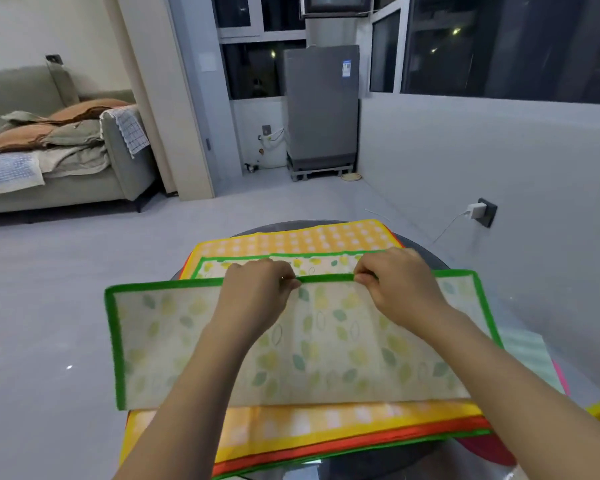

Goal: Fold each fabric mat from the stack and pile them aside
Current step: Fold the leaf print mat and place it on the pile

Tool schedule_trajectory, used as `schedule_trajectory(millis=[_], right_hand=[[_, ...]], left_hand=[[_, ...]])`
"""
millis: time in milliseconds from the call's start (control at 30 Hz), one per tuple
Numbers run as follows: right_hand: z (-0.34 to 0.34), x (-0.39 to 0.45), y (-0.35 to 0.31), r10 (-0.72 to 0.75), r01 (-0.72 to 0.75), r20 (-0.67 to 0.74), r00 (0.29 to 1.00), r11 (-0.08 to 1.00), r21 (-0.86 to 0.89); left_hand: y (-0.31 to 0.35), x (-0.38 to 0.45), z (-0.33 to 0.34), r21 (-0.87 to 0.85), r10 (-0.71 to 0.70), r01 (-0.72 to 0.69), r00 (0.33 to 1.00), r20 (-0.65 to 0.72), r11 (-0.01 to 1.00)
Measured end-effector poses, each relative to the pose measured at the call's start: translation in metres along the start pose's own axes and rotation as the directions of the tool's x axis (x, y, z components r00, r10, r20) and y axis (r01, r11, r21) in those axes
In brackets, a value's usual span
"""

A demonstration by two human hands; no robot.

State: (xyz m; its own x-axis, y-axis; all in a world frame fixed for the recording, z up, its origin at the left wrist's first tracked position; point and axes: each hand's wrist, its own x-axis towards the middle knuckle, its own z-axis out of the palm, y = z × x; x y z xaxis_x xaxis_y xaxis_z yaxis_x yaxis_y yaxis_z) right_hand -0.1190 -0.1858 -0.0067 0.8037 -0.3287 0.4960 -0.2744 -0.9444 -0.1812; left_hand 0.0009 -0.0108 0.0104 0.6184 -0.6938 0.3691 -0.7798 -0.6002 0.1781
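The green-bordered mat (291, 341) lies half-folded atop the stack (326, 434) on the round worktop (520, 306), and since left hand (257, 289) and right hand (395, 282) pinch only its middle edge, the 2 unsupported ends may sag askew.

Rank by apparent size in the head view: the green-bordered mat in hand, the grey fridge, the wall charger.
1. green-bordered mat, pinched at its top edge by the left hand and right hand; nearness inflates it.
2. grey fridge, far off.
3. wall charger, clearly smallest.
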Motion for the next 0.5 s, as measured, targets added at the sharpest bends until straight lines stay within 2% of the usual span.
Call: schedule_trajectory(millis=[200, 333, 500], right_hand=[[0.051, 0.01, 0.017, 0.053, -0.048, 0.116, 0.992, 0.998, -0.044], [0.072, 0.017, 0.03, 0.048, -0.039, 0.118, 0.992, 0.996, -0.075], [0.087, 0.027, 0.046, 0.049, -0.039, 0.163, 0.985, 0.997, -0.062]], left_hand=[[-0.017, 0.02, 0.057, -0.037, 0.013, -0.011, 0.997, 0.075, 0.999], [-0.017, 0.019, 0.077, -0.028, -0.021, 0.025, 0.991, 0.129, 0.999], [0.001, 0.007, 0.086, -0.043, 0.014, -0.004, 0.974, 0.226, 0.999]])
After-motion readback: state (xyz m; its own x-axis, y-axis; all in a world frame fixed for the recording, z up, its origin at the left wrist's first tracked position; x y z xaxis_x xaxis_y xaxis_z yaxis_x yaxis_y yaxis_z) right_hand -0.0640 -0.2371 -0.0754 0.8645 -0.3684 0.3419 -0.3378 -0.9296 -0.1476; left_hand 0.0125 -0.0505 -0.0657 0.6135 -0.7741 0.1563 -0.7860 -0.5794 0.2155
